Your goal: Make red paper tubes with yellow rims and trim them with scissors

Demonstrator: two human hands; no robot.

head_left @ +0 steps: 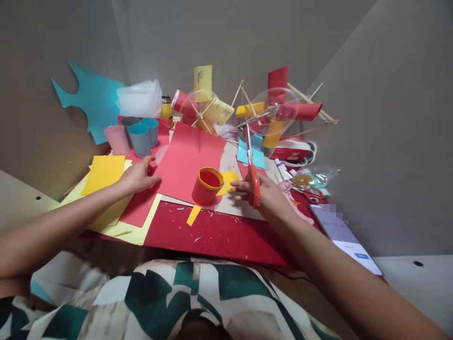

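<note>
My right hand (265, 196) holds a pair of scissors (254, 182) by its orange handles, with the blades pointing away from me; some of its fingers stretch out toward a small yellow paper piece (230, 183). A red paper cup (205, 191) with a yellow rim stands upright between my hands, on or against a sheet of red paper (191, 156). My left hand (138, 177) has its fingers apart and holds nothing. It hovers at or touches the left edge of the red sheet; contact is unclear. A yellow strip (193, 216) lies in front of the cup.
Pink, grey and blue paper cups (139, 140) stand at the back left, near yellow sheets (104, 174). Stick-and-paper pinwheel structures (272, 113) rise at the back. A phone (345, 236) lies at the right edge. Small scraps dot the red tabletop (212, 236).
</note>
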